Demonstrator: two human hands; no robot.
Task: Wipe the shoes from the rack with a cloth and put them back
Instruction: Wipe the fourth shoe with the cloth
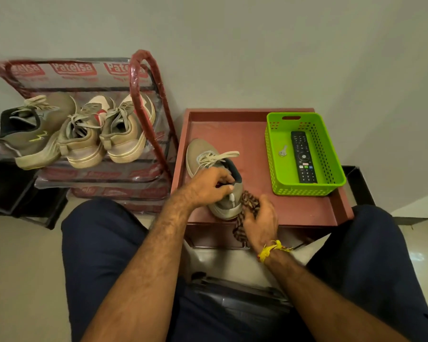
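Observation:
An olive-grey sneaker [203,154] with pale laces stands on the red-brown low table [304,208], toe pointing away from me. My left hand [209,185] grips its collar near the heel. My right hand [261,222] holds a brown checked cloth [247,206] bunched against the shoe's heel; part of the cloth hangs over the table's front edge. On the red shoe rack [143,77] at the left sit a matching olive sneaker [35,134] and a pair of beige sneakers [104,137].
A green plastic basket [331,169] at the table's right holds a black remote [303,156] and a small key. The rack is wrapped in printed clear plastic. A black stand sits at the far left. My knees flank the table; a wall is behind.

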